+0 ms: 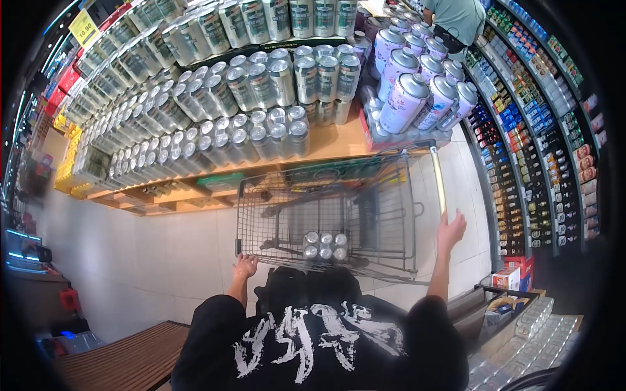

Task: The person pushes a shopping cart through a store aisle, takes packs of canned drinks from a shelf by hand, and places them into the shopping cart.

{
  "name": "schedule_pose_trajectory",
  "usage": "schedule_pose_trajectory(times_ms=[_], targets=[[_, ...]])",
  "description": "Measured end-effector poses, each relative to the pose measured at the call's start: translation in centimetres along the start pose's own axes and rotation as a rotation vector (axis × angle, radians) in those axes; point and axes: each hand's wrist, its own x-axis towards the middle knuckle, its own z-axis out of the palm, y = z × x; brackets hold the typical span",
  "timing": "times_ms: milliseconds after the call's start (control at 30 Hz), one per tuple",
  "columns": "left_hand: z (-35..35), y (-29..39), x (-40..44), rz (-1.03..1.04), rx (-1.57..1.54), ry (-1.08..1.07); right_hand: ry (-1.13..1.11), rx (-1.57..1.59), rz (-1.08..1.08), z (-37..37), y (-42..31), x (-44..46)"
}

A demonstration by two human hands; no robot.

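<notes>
A wire shopping cart [297, 215] stands sideways in front of me. A six-pack of silver-topped cans [325, 247] lies in its basket, on the side nearest me. My left hand [245, 266] is at the basket's near left corner, its fingers curled at the rim. At the right, my right hand [451, 229] is closed around the near end of the cart's pale handle [439, 179]. Beyond the cart rises a display of green-and-silver cans [261, 85], stacked in packs on a wooden stand [326, 148].
White patterned kegs [405, 101] stand at the stand's right end. Shelves of drinks [521, 150] line the right side; a person [455, 26] stands at the far end. Packs of bottles [528, 339] lie at lower right, a slatted wooden bench [130, 358] at lower left.
</notes>
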Motion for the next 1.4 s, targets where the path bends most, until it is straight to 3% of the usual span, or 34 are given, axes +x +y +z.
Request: schedule_pose_trajectory(times_ms=[100, 200, 300, 400, 600, 967, 1067, 1133, 1200, 1267, 1400], targets=[[0.3, -0.6, -0.1, -0.009, -0.026, -0.052, -0.801, 0.145, 0.413, -1.5, 0.8, 0.8], [0.8, -1.6, -0.7, -0.004, -0.063, -0.087, -0.949, 0.251, 0.434, -2.1, 0.8, 0.5], [1.8, -3.1, -0.9, 0.010, -0.129, -0.062, -0.685, 0.157, 0.216, -1.7, 0.6, -1.1], [2.6, -4.8, -1.4, 0.067, -0.201, -0.023, -0.639, 0.127, 0.237, -2.6, -0.8, -2.4], [4.4, -10.4, 1.0, 0.342, -0.207, 0.161, -0.626, 0.073, 0.208, -4.3, -3.1, -5.4], [1.7, -14.3, 0.8, 0.198, -0.254, 0.237, -0.614, 0.053, 0.199, -7.5, -7.2, -9.7], [6.0, -17.8, 7.1, 0.346, -0.128, 0.344, -0.632, 0.057, 0.244, -8.5, -8.6, -10.3], [1.6, -16.7, 4.0, 0.414, -0.184, 0.235, -0.623, 0.060, 0.244, -8.1, -9.4, -10.2], [5.1, -18.4, 7.5, 0.413, -0.137, 0.458, -0.609, 0.051, 0.218, -7.8, -9.3, -10.6], [1.8, -17.6, 5.2, 0.447, -0.183, 0.317, -0.599, 0.040, 0.212, -7.9, -9.6, -10.8], [0.6, -18.0, 5.1, 0.378, -0.240, 0.257, -0.623, 0.033, 0.247, -7.9, -11.2, -10.6]])
